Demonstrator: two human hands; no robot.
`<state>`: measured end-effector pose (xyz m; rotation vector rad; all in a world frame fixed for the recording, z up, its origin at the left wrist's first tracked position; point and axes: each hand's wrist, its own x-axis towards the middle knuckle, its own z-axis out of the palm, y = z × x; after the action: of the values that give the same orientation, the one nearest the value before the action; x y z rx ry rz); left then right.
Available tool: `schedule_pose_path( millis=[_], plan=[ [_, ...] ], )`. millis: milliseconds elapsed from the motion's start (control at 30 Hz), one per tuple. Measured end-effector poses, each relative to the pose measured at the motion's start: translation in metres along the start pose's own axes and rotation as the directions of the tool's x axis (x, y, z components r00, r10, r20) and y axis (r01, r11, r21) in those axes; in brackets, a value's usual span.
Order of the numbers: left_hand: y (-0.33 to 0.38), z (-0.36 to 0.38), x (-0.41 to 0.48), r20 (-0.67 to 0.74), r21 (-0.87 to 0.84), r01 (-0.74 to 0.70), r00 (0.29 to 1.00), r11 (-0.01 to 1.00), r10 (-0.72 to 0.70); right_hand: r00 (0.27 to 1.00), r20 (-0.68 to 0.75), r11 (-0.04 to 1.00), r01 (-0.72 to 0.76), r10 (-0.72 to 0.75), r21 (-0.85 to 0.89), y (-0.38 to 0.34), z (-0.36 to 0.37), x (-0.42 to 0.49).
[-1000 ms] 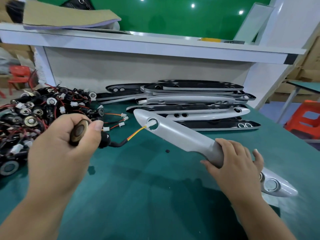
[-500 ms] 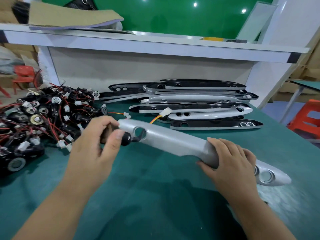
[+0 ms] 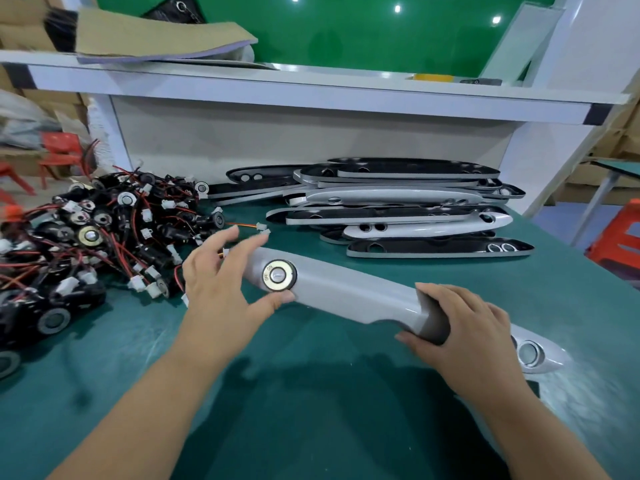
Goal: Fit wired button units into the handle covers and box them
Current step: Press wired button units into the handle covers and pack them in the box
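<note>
Cover (image 3: 346, 289), grey, sits low over the table (image 3: 311, 410) just in front of the stack (image 3: 398, 209) of other covers; whether it rests on the table I cannot tell. Its long axis slants from a far end at the stack's left to a near end at the stack's right. The far end points toward the pile (image 3: 86, 230) of loose wired units left of the stack. A button (image 3: 278, 275) sits face up in the hole at that far end.

The right hand (image 3: 464, 327) has its grip clamped round the cover past the middle, toward the near end. Two holes (image 3: 528, 353) show there beyond the knuckles; whether they are filled is unclear. The left hand (image 3: 214, 282) is nearer the button. Its grip is apart, fingers spread, with the thumb tip touching the cover's edge just beneath the button.

If those holes are next, they lie beyond the right grip from the left hand. The cover would then likely need swinging round, or a change of grip, before another unit goes in.
</note>
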<state>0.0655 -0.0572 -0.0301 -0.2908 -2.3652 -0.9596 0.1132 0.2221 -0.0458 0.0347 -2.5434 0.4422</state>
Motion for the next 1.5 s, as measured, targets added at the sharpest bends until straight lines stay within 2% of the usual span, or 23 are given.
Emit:
schedule_pose_path(
  millis=[67, 100, 167, 233, 333, 400, 500, 633, 700, 800, 967, 1133, 1267, 1333, 1500],
  plan=[
    [-0.004, -0.003, 0.002, 0.116, -0.196, 0.135, 0.987, 0.971, -0.114, 0.997, 0.067, 0.999, -0.027, 0.024, 0.038, 0.002, -0.002, -0.001],
    [-0.006, -0.004, 0.002, 0.199, -0.327, 0.212, 0.968, 0.921, -0.153, 0.994, 0.109, 0.998, -0.035, 0.029, 0.053, 0.003, -0.002, -0.001],
    [-0.011, 0.001, 0.002, 0.338, -0.572, 0.336, 0.928, 0.748, -0.159, 0.982, 0.186, 0.997, -0.045, 0.031, 0.069, 0.006, -0.002, -0.001],
    [-0.016, 0.007, 0.001, 0.363, -0.678, 0.372, 0.920, 0.634, -0.152, 0.972, 0.231, 0.996, -0.049, 0.032, 0.069, 0.007, -0.002, -0.001],
    [-0.016, 0.010, 0.000, 0.326, -0.670, 0.342, 0.933, 0.659, -0.153, 0.977, 0.210, 0.995, -0.038, 0.019, 0.088, 0.005, -0.004, -0.003],
    [-0.012, 0.012, -0.001, 0.314, -0.652, 0.332, 0.937, 0.681, -0.156, 0.991, 0.136, 0.987, -0.025, 0.004, 0.158, -0.007, -0.005, -0.003],
    [0.000, 0.014, -0.006, 0.327, -0.613, 0.317, 0.936, 0.724, -0.133, 0.992, -0.020, 0.971, 0.125, -0.124, 0.202, -0.042, -0.001, 0.000],
    [0.008, 0.017, -0.011, 0.372, -0.625, 0.310, 0.925, 0.716, -0.076, 0.975, -0.085, 0.950, 0.219, -0.205, 0.221, -0.088, 0.011, 0.010],
    [0.010, 0.017, -0.011, 0.373, -0.666, 0.330, 0.924, 0.669, -0.084, 0.973, -0.095, 0.940, 0.226, -0.209, 0.254, -0.099, 0.013, 0.015],
    [0.008, 0.016, -0.008, 0.359, -0.700, 0.377, 0.920, 0.606, -0.158, 0.974, -0.076, 0.930, 0.225, -0.212, 0.291, -0.102, 0.015, 0.018],
    [0.013, 0.013, -0.009, 0.373, -0.678, 0.390, 0.913, 0.622, -0.166, 0.980, -0.003, 0.910, 0.186, -0.199, 0.372, -0.098, 0.013, 0.022],
    [0.014, 0.013, -0.009, 0.341, -0.629, 0.382, 0.918, 0.677, -0.202, 0.967, 0.074, 0.892, 0.196, -0.246, 0.408, -0.098, 0.009, 0.024],
    [0.013, 0.018, -0.011, 0.351, -0.649, 0.400, 0.912, 0.647, -0.212, 0.951, 0.152, 0.895, 0.187, -0.268, 0.406, -0.092, 0.007, 0.028],
    [0.013, 0.019, -0.011, 0.355, -0.665, 0.401, 0.912, 0.630, -0.206, 0.945, 0.168, 0.888, 0.188, -0.279, 0.419, -0.091, 0.006, 0.029],
    [0.017, 0.019, -0.014, 0.370, -0.626, 0.403, 0.907, 0.668, -0.201, 0.943, 0.170, 0.887, 0.192, -0.285, 0.421, -0.090, 0.008, 0.030]
  ],
)
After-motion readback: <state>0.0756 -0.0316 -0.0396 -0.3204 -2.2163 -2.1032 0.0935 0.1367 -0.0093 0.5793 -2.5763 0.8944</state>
